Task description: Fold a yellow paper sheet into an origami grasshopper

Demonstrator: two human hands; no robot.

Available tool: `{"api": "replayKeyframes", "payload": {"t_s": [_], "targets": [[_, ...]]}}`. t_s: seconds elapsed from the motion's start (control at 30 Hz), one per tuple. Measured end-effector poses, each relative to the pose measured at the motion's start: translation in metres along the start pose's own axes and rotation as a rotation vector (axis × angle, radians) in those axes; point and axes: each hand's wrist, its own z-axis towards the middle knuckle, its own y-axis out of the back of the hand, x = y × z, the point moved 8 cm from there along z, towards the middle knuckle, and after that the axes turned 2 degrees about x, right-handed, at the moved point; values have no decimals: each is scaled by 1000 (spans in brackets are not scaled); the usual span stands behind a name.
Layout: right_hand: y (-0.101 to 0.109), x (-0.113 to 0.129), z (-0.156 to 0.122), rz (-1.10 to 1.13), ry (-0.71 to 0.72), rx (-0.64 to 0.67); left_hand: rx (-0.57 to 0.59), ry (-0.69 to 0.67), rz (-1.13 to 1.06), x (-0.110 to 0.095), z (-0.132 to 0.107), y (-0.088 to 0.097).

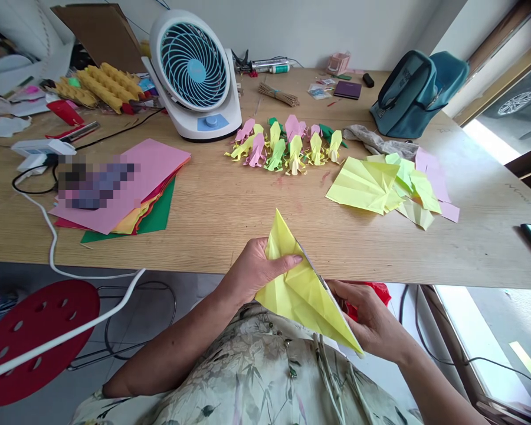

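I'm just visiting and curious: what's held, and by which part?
Creased yellow paper: the left hand grips its left edge; the right hand is at its long right edge, hold partly hidden.

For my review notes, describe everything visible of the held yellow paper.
The yellow paper looks thin, creased and roughly triangular. Tilted at the desk's front edge, it points one corner up the picture, another lower right. The left hand grips it, thumb on top; the right hand is at its long edge, contact partly hidden.
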Motion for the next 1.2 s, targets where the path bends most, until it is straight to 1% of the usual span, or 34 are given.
{"api": "replayKeyframes", "payload": {"t_s": [0.13, 0.4, 0.57, 0.67, 0.73, 0.77, 0.87, 0.97, 1.03, 1.1, 1.2], "targets": [[-3, -2, 0, -40, -4, 40, 14, 3, -2, 1, 0, 0], [-7, -4, -2, -20, -14, 74, 6, 4, -7, -3, -1, -1], [-5, -6, -1, -46, -10, 30, 18, 2, -3, -1, 2, 0], [7, -13, -1, -75, -33, -44, 6, -26, -2, -1, 6, 4], [27, -26, -5, -149, -83, -141, -3, -54, -6, -2, 9, 7], [42, -34, -8, -207, -123, -208, -10, -68, -10, -3, 11, 10], [104, -64, -24, -437, -307, -440, -53, -112, -23, -8, 15, 23], [168, -94, -46, -703, -526, -575, -112, -160, -34, -14, 21, 41], [204, -114, -56, -774, -632, -592, -133, -184, -49, -16, 27, 52], [235, -134, -63, -804, -736, -623, -144, -210, -54, -18, 34, 60], [271, -164, -66, -796, -818, -673, -164, -220, -62, -17, 42, 66]]}}
